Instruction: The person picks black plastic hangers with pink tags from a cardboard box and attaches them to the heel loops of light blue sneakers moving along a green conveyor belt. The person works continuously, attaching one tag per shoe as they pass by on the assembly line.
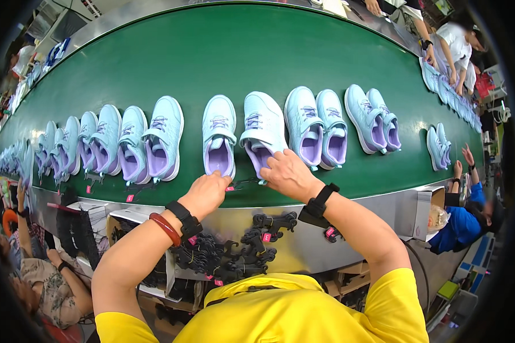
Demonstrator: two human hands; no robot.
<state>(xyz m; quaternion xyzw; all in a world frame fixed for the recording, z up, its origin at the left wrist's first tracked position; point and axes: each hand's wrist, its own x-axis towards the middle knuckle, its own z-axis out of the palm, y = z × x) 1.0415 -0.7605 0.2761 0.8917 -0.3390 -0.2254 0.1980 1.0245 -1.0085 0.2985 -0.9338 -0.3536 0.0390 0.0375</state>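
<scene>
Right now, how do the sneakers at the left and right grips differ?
Pose: left sneaker looks flat-set; right sneaker appears tipped left, baring more right flank.
Width: left sneaker looks narrower in view, right sneaker broader.
Contact: left grip meets left sneaker's heel end; right grip covers part of right sneaker's rear right edge.
Shared: light-blue uppers, lavender linings, purple laces, one strap each.
</scene>
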